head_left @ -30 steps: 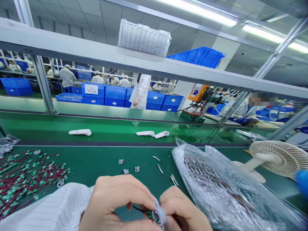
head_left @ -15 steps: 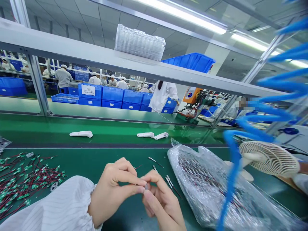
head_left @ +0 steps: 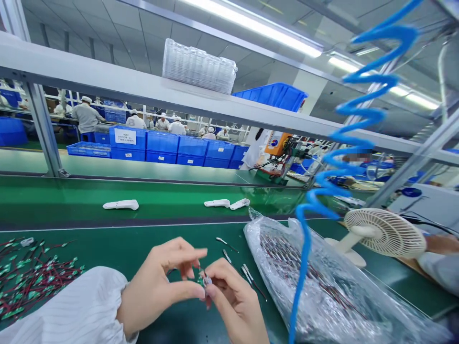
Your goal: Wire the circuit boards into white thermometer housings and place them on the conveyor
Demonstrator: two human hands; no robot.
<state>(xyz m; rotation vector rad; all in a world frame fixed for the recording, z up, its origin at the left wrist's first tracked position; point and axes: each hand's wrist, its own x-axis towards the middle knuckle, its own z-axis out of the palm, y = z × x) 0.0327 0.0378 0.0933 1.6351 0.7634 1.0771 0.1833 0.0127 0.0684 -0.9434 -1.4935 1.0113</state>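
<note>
A small green circuit board (head_left: pixel 201 278) sits against a small pale grey part (head_left: pixel 207 281) in front of me, pinched between the thumb and index finger of my right hand (head_left: pixel 233 298). My left hand (head_left: pixel 165 277) is beside it, its thumb tip touching or almost touching the board. The left index finger stretches out above, apart from the thumb, with the other fingers curled behind. What looks like a short wire rises from the board, too small to make out clearly. Several slim metal-ended leads (head_left: pixel 247 274) lie on the green bench just beyond my right hand.
On the left lies a pile of green boards with dark red wires (head_left: pixel 39 282). A clear plastic bag (head_left: pixel 304 282) of wired parts fills the right, near a fan (head_left: pixel 382 234) and a hanging blue coiled hose (head_left: pixel 304 239). White handle-shaped shells (head_left: pixel 121 205) rest on the green strip behind.
My left index finger has lifted off the thumb, parting the left pinch. The green board now shows at my right fingertips. The view has shifted slightly; a background person in white is more hidden.
</note>
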